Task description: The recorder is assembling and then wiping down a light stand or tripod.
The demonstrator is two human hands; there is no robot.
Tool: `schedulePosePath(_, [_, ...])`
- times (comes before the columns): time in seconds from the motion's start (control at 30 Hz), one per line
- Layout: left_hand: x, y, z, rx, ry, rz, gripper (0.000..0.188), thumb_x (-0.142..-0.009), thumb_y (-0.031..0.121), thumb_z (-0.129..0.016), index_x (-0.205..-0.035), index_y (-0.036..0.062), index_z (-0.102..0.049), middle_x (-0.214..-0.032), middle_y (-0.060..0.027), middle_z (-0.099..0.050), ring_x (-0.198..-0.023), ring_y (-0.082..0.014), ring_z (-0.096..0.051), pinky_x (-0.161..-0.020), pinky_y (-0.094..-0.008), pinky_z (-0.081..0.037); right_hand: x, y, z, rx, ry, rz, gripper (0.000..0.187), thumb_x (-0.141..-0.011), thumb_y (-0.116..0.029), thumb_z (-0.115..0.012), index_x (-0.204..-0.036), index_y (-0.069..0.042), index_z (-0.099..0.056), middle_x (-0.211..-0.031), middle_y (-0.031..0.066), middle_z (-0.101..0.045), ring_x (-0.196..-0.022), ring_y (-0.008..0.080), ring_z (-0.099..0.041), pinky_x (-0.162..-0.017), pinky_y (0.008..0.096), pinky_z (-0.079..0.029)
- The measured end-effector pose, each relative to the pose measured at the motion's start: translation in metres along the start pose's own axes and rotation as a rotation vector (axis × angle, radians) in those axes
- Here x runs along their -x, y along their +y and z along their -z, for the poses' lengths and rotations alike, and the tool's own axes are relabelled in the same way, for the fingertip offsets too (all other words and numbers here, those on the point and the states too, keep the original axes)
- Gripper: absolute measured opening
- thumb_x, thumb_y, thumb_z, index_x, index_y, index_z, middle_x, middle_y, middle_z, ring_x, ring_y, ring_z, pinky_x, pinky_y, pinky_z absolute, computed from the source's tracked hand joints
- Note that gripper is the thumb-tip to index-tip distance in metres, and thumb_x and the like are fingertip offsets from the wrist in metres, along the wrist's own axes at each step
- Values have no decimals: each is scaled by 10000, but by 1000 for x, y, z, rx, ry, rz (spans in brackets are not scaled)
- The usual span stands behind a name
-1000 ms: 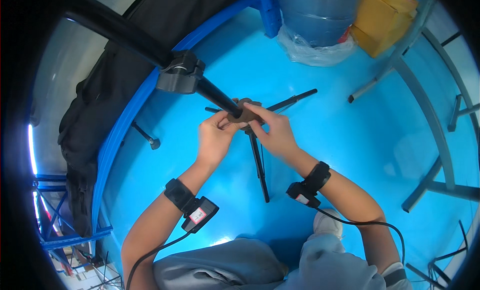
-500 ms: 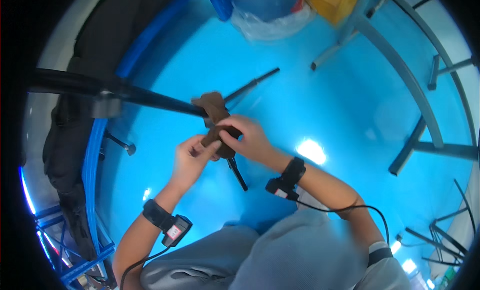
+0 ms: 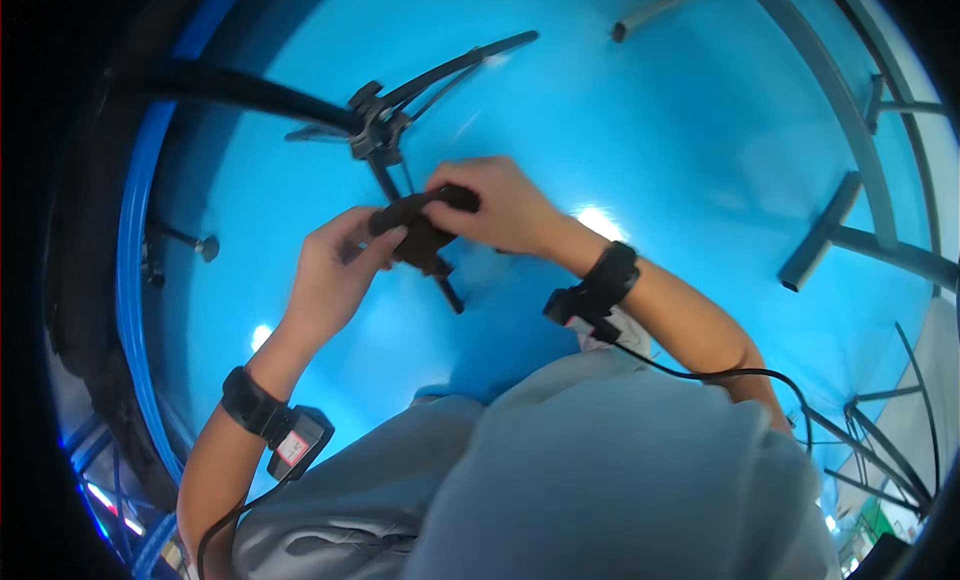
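Black fabric (image 3: 85, 320) hangs blurred at the far left, beside a curved blue rail (image 3: 133, 220). Just right of the rail, a small dark foot (image 3: 206, 247) stands out over the blue floor (image 3: 640, 110). Next comes the left hand (image 3: 335, 265), its fingers nearly closed, thumb on top, pinching the left end of a dark brown piece (image 3: 425, 242). Behind, a black tripod stand (image 3: 378, 130) has its pole slanting to the upper left and its legs spread.

The brown piece is in the middle, raised between both hands, in front of one tripod leg; whether it touches that leg I cannot tell. The right hand (image 3: 505, 205) has its fingers curled over the right end, thumb pressed underneath.

As far as shows, the piece is away from the pole and hub, gripped at both ends, looking bunched or folded; it is not yet set down. Farther right stand grey metal legs (image 3: 845, 90) and thin black bars (image 3: 890, 440).
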State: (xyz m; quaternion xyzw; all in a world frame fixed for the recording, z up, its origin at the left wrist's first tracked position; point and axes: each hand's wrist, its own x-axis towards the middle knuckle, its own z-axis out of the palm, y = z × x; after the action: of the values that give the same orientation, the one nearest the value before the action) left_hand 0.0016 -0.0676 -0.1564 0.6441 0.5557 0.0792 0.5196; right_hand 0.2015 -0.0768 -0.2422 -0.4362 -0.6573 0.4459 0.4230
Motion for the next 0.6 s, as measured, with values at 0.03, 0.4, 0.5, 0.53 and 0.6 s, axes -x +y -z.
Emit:
schedulePosePath(0.03, [-2,1,0,41,3,-45,201,-903,102,-585,-1064,-18,-591,-823,-54,-637,-758,-105,-593,-699,-238,-473,-2,-1,4,64,-17,-10,164,-777,-154,-669,-896,-49,-628,-687,103,-586,-623,203,-588,-566,303,-465])
schedulePosePath(0.4, [-3,16,-4,356,37,-249,275,-917,1,-497,-1189,-34,-482,-1041,-157,-643,-961,-204,-635,-840,-305,-499,-10,-22,-4,-86,-116,35,431,-873,-33,-568,-1269,-72,-401,-1064,130,-564,-895,238,-601,-758,337,-489])
schedulePosePath(0.5, [-9,21,5,64,19,-320,283,-910,25,-522,-1184,-35,-483,-965,-157,-664,-924,-217,-655,-794,-311,-506,-3,-18,1,-157,23,-31,307,-893,-116,-572,-1173,-60,-460,-879,112,-620,-752,244,-636,-657,335,-509])
schedulePosePath(0.53, [-9,33,2,115,28,-255,244,-897,49,-530,-1129,-26,-523,-913,-161,-671,-861,-223,-673,-724,-314,-506,0,-16,9,-157,21,-8,307,-893,-116,-572,-1173,-60,-460,-879,112,-620,-752,244,-636,-657,335,-509])
schedulePosePath(0.6, [-14,26,15,-2,97,-254,215,-882,53,-532,-1084,-20,-545,-896,-164,-668,-809,-226,-672,-697,-320,-503,-1,-3,18,-46,206,-16,268,-904,-123,-563,-1143,-72,-454,-824,92,-624,-633,189,-628,-572,296,-497])
